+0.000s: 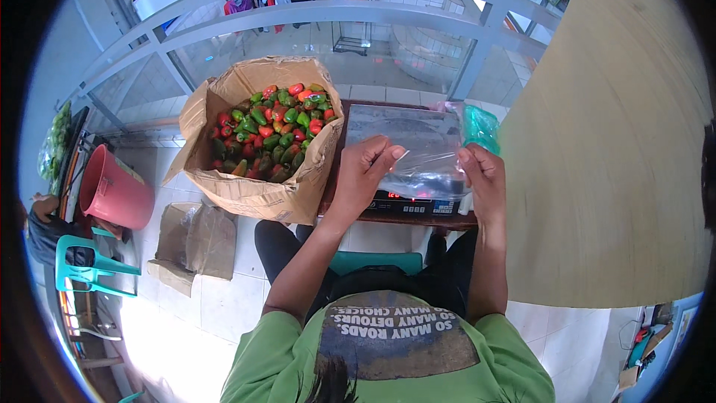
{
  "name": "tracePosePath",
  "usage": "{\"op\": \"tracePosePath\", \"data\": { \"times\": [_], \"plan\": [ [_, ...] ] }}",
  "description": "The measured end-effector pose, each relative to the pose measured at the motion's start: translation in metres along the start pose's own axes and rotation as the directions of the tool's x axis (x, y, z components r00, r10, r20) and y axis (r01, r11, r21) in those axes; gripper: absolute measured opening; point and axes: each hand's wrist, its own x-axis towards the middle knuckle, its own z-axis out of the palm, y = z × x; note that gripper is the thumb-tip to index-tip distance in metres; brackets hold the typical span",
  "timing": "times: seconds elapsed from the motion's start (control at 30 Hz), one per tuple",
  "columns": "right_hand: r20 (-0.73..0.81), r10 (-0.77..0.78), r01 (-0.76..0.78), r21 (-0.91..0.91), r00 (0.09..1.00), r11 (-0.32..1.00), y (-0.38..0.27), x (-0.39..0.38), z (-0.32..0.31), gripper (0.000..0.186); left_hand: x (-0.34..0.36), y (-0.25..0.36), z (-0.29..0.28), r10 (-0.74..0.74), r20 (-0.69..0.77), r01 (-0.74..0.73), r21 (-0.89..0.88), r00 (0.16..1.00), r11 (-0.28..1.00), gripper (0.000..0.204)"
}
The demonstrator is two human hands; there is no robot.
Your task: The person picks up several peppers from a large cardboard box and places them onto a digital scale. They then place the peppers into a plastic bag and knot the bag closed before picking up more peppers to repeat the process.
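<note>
A clear plastic bag (429,172) is stretched between my two hands above a digital weighing scale (418,207). My left hand (367,168) pinches the bag's left side between thumb and fingers, and a small white strip shows at the fingertips. On the other side, my right hand (485,175) is closed on the bag's edge. The scale's flat metal plate (395,116) shows through the film, with a lit red display below it. To the left stands an open cardboard box (261,194) full of red and green peppers (272,130).
Green plastic bags (481,127) lie behind the scale on a brown table (326,198). A tall wooden panel (604,179) stands close at right, a metal railing (321,19) beyond. A flattened carton (195,242), red bucket (115,190) and green chair (89,265) are at left.
</note>
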Motion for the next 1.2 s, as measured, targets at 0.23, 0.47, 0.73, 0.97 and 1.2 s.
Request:
{"op": "tracePosePath", "data": {
  "times": [0.23, 0.47, 0.73, 0.97, 1.2],
  "plan": [
    [-0.031, -0.062, 0.062, -0.01, 0.998, 0.998, -0.006, 0.0, 0.007, 0.022, -0.003, 0.001, 0.002, -0.068, 0.085, 0.083, -0.194, 0.994, 0.977, 0.023],
    [-0.084, -0.09, 0.091, 0.007, 0.992, 0.996, -0.002, -0.002, 0.02, 0.029, -0.002, 0.001, 0.005, 0.005, 0.068, -0.007, 0.023, 0.998, 1.0, 0.022],
    [-0.133, -0.045, 0.068, 0.178, 0.99, 0.982, 0.001, 0.0, 0.01, 0.02, -0.004, 0.003, 0.003, -0.146, 0.186, 0.189, -0.244, 0.972, 0.951, 0.022],
    [-0.015, -0.04, 0.042, 0.211, 0.999, 0.976, -0.006, 0.003, 0.005, 0.013, -0.003, -0.003, 0.001, -0.06, 0.119, 0.07, -0.081, 0.991, 0.994, 0.022],
    [0.231, 0.048, -0.056, 0.026, 0.972, 0.998, 0.002, -0.003, 0.003, 0.013, 0.0, -0.002, 0.009, 0.071, 0.083, -0.079, 0.097, 0.994, 0.992, 0.027]
  ]
}}
